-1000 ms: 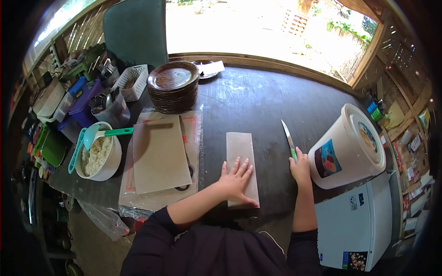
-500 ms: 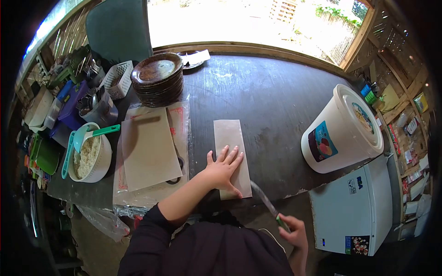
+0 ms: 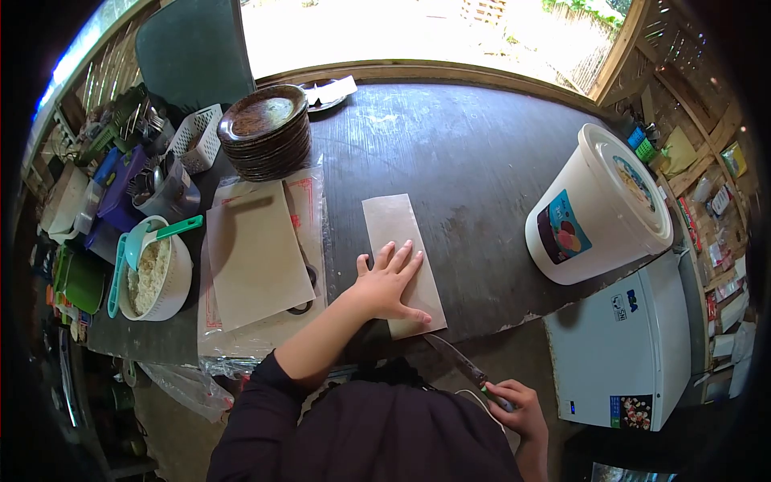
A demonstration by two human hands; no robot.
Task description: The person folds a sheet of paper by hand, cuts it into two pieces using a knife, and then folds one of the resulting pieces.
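Pinning paper strip (image 3: 395, 229) to dark table (image 3: 482, 161) with left hand (image 3: 387, 287): palm down, open, fingers spread over the strip's near half. Lying flat mid-table, long axis roughly 11-to-5 o'clock, near end close to the table edge. Gripping knife (image 3: 454, 359) in right hand (image 3: 518, 406), fist closed round the green handle, off the table at 5 o'clock of the strip. Aiming blade toward about 10 o'clock, tip just beside the strip's near edge; touching or not, cannot tell. At 9 o'clock of the strip, just beside it: larger paper sheets (image 3: 257, 253) stacked on a clear plastic sleeve (image 3: 309, 193). At 11 o'clock: stack of brown plates (image 3: 265, 132), with white basket (image 3: 197, 138) just to its 9 o'clock. Further out at 9 o'clock, past the sheets: white bowl (image 3: 178, 289) of rice with green scoop (image 3: 161, 233) resting in it. At 3 o'clock, well apart from the strip: white bucket (image 3: 598, 209), lid on, tilted in this view. At 4 o'clock, below the table edge: white appliance (image 3: 626, 353).
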